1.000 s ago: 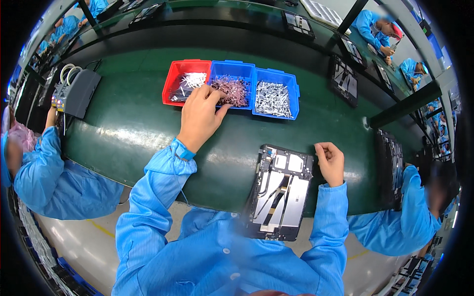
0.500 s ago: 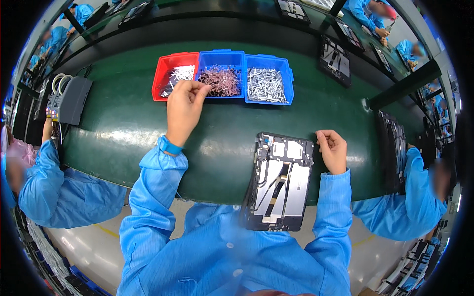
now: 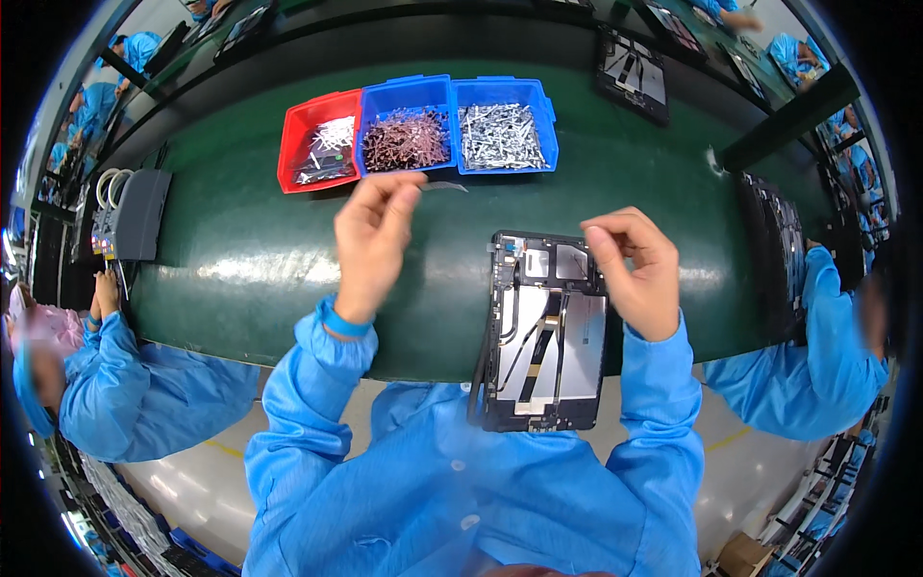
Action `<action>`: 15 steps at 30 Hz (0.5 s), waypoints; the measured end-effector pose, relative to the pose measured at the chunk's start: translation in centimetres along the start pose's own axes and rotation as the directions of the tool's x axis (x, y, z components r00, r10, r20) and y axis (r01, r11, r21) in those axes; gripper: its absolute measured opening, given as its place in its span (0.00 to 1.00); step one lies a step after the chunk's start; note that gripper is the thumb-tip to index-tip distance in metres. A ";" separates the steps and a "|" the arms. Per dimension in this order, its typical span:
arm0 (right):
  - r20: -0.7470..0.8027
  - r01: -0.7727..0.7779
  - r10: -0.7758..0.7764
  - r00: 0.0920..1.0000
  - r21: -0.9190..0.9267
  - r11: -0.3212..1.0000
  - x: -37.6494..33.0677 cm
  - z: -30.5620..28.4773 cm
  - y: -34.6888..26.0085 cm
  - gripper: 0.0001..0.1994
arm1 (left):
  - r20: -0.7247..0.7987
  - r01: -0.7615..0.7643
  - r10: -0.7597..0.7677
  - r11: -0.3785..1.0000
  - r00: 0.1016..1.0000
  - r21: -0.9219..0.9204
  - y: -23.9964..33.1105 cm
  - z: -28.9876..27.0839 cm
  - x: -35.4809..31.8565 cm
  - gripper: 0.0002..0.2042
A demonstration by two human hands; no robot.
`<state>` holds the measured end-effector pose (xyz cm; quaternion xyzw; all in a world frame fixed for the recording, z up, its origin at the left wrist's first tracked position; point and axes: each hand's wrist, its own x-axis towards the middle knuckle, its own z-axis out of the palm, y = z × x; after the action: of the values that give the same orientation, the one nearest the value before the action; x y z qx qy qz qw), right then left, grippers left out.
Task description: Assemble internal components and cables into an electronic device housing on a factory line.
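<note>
My left hand (image 3: 373, 240) is closed in a pinch in front of the bins. From its fingertips a thin, clear strip (image 3: 448, 186) sticks out to the right. My right hand (image 3: 642, 274) hovers by the upper right corner of an opened tablet (image 3: 577, 337), thumb and forefinger together; whatever lies between them is too small to make out. The tablet lies with its inside up, showing black cables and a silver panel, and its near end juts over the bench edge. Beyond my left hand stand a red bin (image 3: 288, 159), a blue bin (image 3: 404, 87) of small reddish-brown parts and another blue bin (image 3: 500, 93) of silvery pieces.
A grey device (image 3: 144, 216) with white coiled tubing stands at the left of the green bench (image 3: 231, 231). Another opened tablet (image 3: 632, 77) lies at the far right, near a dark post (image 3: 788, 120). Co-workers in blue sit on both sides.
My left hand has drawn back from the bins with the clear strip now showing in its fingers. My right hand has moved left and away from me, over the tablet's corner.
</note>
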<state>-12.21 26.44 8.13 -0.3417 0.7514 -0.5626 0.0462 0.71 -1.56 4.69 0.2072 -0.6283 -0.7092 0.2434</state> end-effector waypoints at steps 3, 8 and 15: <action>0.119 0.083 -0.079 0.990 -0.035 0.996 -0.2 2.5 -2.9 0.13 | 0.228 0.016 0.027 0.983 0.973 -0.183 -0.6 2.0 -3.9 0.07; 0.178 0.076 -0.072 0.981 -0.015 0.997 -1.9 5.5 -2.6 0.11 | 0.275 -0.107 0.154 0.978 0.949 -0.176 -1.8 3.8 -6.9 0.07; 0.193 0.186 -0.177 0.965 -0.033 0.982 -2.7 5.6 -2.0 0.05 | 0.224 -0.136 0.152 0.987 0.963 -0.085 -2.4 4.1 -8.1 0.05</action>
<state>-6.72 23.14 7.06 -0.4621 0.7233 -0.5100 0.0571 4.54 6.80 2.70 0.0690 -0.6410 -0.7300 0.2270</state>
